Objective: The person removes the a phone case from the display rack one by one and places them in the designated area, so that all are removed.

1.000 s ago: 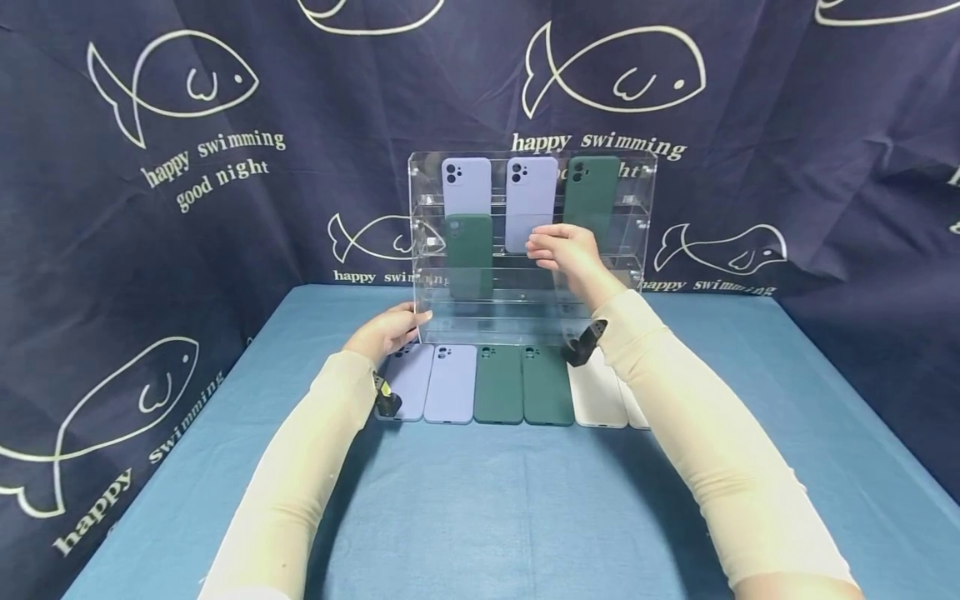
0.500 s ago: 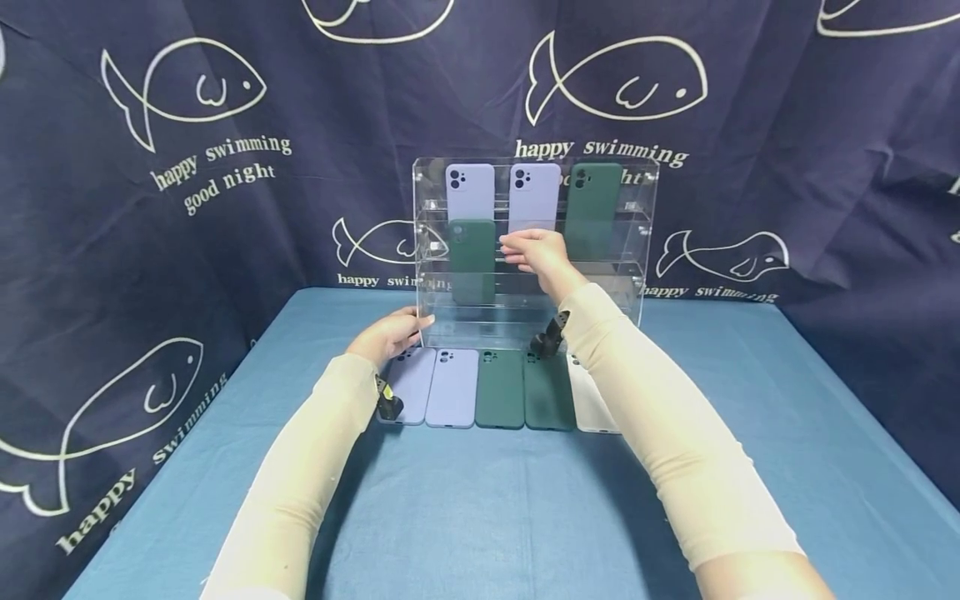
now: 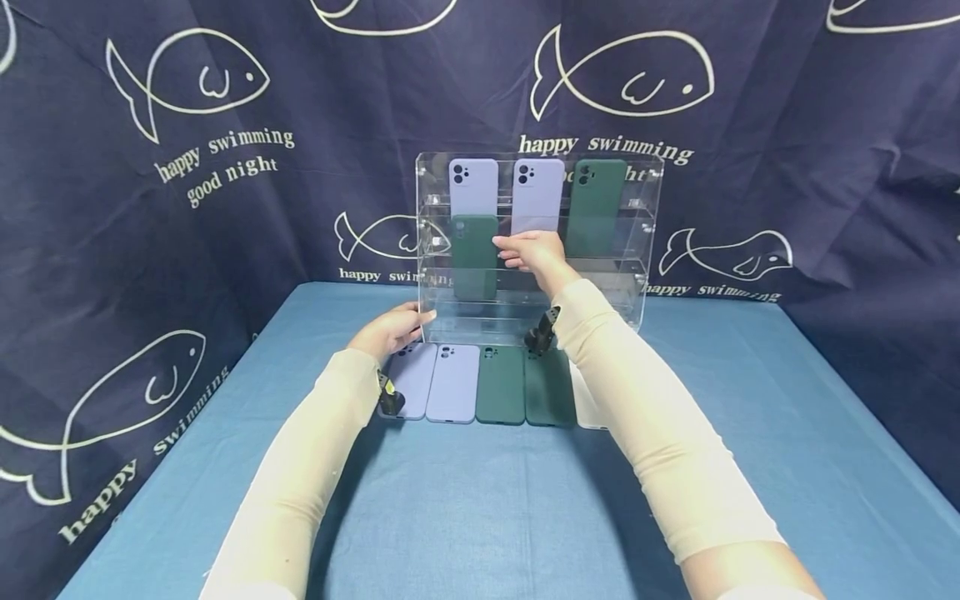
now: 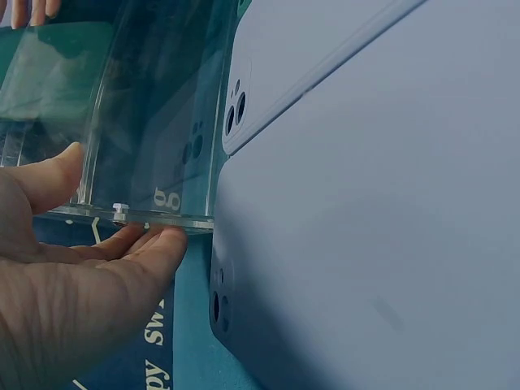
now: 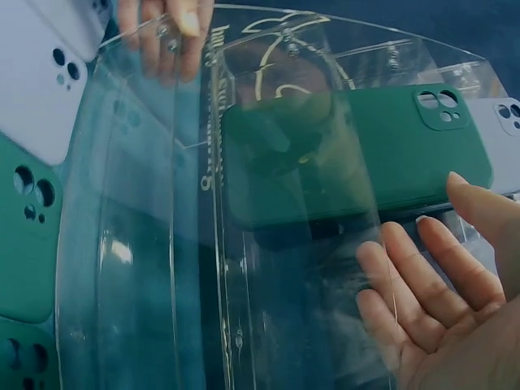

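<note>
My left hand [image 3: 386, 331] grips the lower left side of a clear acrylic display rack [image 3: 517, 312], thumb inside the panel and fingers outside it in the left wrist view. A green phone case [image 3: 475, 258] stands upright in the rack's second tier at the left. Beside its right edge is my right hand [image 3: 534, 254]. In the right wrist view the right thumb [image 5: 467, 191] reaches that edge of the green case [image 5: 406, 146], with the other fingers loosely bent and spread below. The top tier holds two lavender cases [image 3: 537, 192] and a green one [image 3: 596, 200].
A row of phone cases lies flat before the rack: two lavender [image 3: 453, 383], two green [image 3: 500, 385] and white [image 3: 588, 400] at the right, partly hidden by the right sleeve [image 3: 660, 433]. A navy curtain [image 3: 375, 108] with fish prints hangs behind the blue-covered table [image 3: 450, 517].
My right hand has moved left and slightly down, from in front of the middle lavender case to the right edge of the second-tier green case. The left hand keeps its hold on the rack.
</note>
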`<state>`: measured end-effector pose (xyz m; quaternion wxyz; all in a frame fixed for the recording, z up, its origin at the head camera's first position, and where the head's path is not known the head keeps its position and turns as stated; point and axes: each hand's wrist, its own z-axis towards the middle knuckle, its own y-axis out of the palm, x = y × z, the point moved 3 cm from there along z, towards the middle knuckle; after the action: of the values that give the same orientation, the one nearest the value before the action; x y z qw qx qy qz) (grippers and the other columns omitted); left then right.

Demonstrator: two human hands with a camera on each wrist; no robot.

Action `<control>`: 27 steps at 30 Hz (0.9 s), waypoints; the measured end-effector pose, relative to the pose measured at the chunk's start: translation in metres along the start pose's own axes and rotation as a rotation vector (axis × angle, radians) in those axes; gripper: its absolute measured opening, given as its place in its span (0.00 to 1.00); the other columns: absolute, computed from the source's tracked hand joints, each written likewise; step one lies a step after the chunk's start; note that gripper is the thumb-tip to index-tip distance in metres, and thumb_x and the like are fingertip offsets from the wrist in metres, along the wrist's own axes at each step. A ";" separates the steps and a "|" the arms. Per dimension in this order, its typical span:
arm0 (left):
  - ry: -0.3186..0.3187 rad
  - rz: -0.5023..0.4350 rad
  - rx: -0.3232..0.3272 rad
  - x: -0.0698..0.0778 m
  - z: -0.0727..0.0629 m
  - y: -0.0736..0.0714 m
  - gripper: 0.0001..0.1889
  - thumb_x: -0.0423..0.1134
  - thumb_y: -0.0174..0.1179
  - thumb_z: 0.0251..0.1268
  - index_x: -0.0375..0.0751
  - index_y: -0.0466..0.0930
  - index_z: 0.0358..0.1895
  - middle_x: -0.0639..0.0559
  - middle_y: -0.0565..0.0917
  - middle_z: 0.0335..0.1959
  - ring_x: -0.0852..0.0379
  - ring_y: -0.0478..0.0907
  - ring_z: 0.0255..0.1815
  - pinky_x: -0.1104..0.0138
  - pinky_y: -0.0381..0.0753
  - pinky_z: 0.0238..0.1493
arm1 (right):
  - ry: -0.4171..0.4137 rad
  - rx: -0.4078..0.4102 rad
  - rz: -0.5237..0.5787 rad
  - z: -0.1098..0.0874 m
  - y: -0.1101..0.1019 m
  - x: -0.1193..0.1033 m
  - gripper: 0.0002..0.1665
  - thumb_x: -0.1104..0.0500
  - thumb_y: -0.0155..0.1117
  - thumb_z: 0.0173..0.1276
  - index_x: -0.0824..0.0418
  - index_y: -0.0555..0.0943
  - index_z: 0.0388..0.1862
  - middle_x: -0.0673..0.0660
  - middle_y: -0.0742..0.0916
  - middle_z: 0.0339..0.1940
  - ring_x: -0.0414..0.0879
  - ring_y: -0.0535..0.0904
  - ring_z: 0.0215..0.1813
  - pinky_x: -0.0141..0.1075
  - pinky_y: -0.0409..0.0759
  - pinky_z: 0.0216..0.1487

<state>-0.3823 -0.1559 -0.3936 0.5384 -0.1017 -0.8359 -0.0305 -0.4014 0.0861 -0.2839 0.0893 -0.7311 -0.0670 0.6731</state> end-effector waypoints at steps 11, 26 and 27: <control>0.013 -0.008 -0.003 -0.001 -0.001 0.001 0.32 0.38 0.49 0.76 0.41 0.47 0.77 0.45 0.55 0.77 0.51 0.50 0.79 0.62 0.51 0.80 | 0.004 0.015 -0.312 0.001 0.008 0.000 0.24 0.42 0.72 0.58 0.54 0.87 0.48 0.55 0.90 0.43 0.47 0.86 0.48 0.45 0.74 0.68; 0.022 -0.009 -0.012 -0.001 0.000 0.000 0.32 0.38 0.49 0.76 0.41 0.47 0.77 0.45 0.54 0.77 0.51 0.50 0.79 0.62 0.51 0.81 | -0.013 -0.042 -0.316 0.001 0.011 0.000 0.21 0.50 0.68 0.66 0.57 0.83 0.54 0.56 0.88 0.50 0.49 0.86 0.51 0.44 0.68 0.73; 0.024 -0.009 -0.014 -0.002 0.000 0.000 0.32 0.38 0.49 0.76 0.41 0.47 0.77 0.45 0.55 0.77 0.51 0.50 0.78 0.62 0.51 0.81 | -0.015 -0.047 -0.312 0.001 0.011 0.001 0.21 0.50 0.67 0.66 0.57 0.83 0.54 0.57 0.88 0.51 0.49 0.86 0.51 0.44 0.69 0.72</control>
<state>-0.3815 -0.1561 -0.3949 0.5478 -0.1013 -0.8295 -0.0398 -0.4021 0.0753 -0.2870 0.1753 -0.7085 -0.1963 0.6548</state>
